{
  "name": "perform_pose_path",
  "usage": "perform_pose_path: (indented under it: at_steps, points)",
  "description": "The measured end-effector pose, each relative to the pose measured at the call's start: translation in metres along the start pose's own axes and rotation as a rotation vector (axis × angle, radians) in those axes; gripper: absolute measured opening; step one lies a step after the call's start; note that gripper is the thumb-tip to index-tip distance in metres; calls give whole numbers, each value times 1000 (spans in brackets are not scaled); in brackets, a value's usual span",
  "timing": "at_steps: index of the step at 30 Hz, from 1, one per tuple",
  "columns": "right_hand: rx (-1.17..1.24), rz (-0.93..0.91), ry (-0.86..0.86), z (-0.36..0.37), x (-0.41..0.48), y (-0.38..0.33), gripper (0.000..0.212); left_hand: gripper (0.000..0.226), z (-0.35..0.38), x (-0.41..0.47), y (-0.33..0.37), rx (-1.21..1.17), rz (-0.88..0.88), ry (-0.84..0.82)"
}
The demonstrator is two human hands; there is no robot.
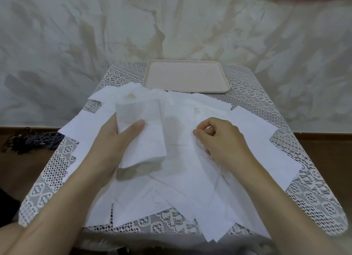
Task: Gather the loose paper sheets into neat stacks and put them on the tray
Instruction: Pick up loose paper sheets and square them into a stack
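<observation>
Several loose white paper sheets [177, 180] lie spread and overlapping over the middle of the small table. My left hand [112, 142] holds a gathered stack of sheets [141, 132] lifted a little above the pile, thumb on top and fingers beneath. My right hand [221, 138] sits to the right of it with fingers curled, pinching the edge of one loose sheet [200, 146] on the pile. A pale pink tray [222, 83] stands at the far edge of the table with nothing on it.
A white lace tablecloth [308, 201] covers the table, which stands against a mottled cream wall. Dark cables [30, 140] lie on the brown floor to the left. Some sheets overhang the near table edge.
</observation>
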State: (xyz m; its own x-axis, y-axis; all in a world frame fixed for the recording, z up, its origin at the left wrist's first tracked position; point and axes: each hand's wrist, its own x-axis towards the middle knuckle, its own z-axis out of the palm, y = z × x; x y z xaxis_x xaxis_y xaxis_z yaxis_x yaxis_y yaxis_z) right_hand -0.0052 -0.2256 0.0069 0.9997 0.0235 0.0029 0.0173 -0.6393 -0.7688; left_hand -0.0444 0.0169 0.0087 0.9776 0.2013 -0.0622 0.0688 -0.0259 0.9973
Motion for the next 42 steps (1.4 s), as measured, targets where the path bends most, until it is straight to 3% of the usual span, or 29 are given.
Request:
perform_pose_path:
  at_steps: [4, 7, 12, 16, 19, 24, 26, 32, 37, 42]
  points:
    - [-83, 1, 20, 9, 6, -5, 23, 39, 1, -1, -4, 31, -6, -14]
    - [-86, -25, 36, 14, 10, -7, 18, 44, -1, -1, -4, 20, -11, -25]
    - [94, -63, 48, 12, 14, -10, 13, 47, -3, -1, -5, 14, -7, -41]
    - [358, 21, 6, -1, 18, -7, 11, 43, -3, -2, -6, 39, 13, -33]
    - [368, 48, -88, -8, 11, -3, 14, 39, -3, -5, -7, 53, 19, -36]
    - [425, 66, -7, -19, 1, 1, 20, 25, -2, -10, -6, 70, 24, -38]
    - [462, 81, -65, -29, -3, 1, 21, 26, -1, -11, -5, 81, 17, -33]
    - [107, -35, -336, -22, -19, 5, 23, 24, 0, -17, -2, 59, 5, -27]
    - [-331, -160, -237, -8, -29, -6, 43, 26, 1, -20, -2, 15, -8, -38]
    - [-369, -165, -280, -6, -28, -5, 42, 26, 1, -18, -3, -5, -4, -43]
